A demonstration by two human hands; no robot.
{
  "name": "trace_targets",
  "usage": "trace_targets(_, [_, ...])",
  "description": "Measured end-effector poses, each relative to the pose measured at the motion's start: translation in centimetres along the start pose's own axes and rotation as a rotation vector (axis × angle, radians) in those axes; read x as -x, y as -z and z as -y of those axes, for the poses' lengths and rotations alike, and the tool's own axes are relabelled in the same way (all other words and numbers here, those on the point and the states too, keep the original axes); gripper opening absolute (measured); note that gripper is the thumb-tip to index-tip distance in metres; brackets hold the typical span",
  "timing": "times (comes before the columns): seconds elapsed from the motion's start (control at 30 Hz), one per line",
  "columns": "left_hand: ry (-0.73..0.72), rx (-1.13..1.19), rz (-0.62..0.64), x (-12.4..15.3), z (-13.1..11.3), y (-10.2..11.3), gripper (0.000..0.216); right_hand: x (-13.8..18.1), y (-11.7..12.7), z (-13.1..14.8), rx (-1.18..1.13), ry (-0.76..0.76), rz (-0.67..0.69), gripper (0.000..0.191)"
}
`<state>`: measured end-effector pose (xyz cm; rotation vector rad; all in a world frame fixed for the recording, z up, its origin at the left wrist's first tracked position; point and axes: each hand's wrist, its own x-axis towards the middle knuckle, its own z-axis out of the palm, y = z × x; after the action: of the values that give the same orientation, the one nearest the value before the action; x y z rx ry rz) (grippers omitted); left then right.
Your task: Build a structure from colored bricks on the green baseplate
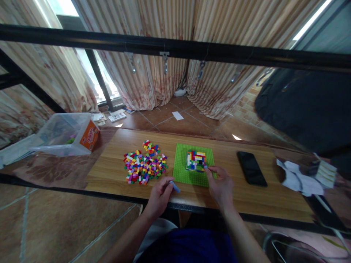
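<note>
A built block of multicoloured toy bricks (195,160) stands on the green baseplate (182,175) on the table. My right hand (221,184) reaches over the baseplate from the right. Its thumb and forefinger pinch a small purplish-blue toy brick (205,166) at the block's near right corner; whether the brick is attached cannot be made out. Just off the baseplate's near left corner, my left hand (160,195) is closed on a short light-blue stick-like tool (175,187), which points to the lower right. A pile of loose bricks (144,166) lies left of the baseplate.
On the right of the wooden table (109,164) lies a black phone (251,168), with crumpled white papers (300,179) beyond it. A clear plastic bin (59,135) with an orange label stands at the left. A black bar (181,49) with hanging clips crosses above.
</note>
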<state>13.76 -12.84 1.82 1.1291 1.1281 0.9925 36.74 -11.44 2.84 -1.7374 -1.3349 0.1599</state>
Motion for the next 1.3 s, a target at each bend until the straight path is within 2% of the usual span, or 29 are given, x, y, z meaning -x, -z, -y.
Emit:
trace_targets(0.13, [0.042,-0.007,-0.057,-0.2,-1.2,-0.3,0.025,0.4,-1.4,0.6,0.086,0.045,-0.052,0.025])
trace_targets(0.2, [0.075,0.014,-0.039,-0.3,-1.9,-0.8,0.026,0.6,-2.0,0.9,0.154,0.043,-0.086,0.023])
trace_targets(0.4, [0.16,0.078,0.096,-1.7,-3.1,-3.7,0.034,0.9,-3.2,1.3,0.267,0.0,-0.166,0.014])
trace_targets(0.6, [0.232,0.073,0.291,-4.4,-3.6,-6.5,0.058,0.9,-3.7,0.9,0.207,-0.023,-0.22,0.011])
trace_targets(0.77, [0.319,0.081,0.364,-5.5,-3.6,-7.5,0.072,1.1,-3.2,0.6,0.075,-0.031,-0.19,0.012])
trace_targets(1.03, [0.294,0.086,0.393,-5.8,-3.2,-8.0,0.076,-0.1,-1.3,-0.3,-0.128,-0.159,-0.13,0.023])
trace_targets(1.17, [0.279,0.087,0.378,-5.6,-3.0,-8.2,0.075,-1.6,-1.8,-0.7,-0.118,-0.232,-0.073,0.035])
trace_targets(1.3, [0.246,0.082,0.342,-5.2,-2.8,-8.0,0.068,-2.0,-2.7,-0.8,-0.07,-0.245,-0.027,0.039])
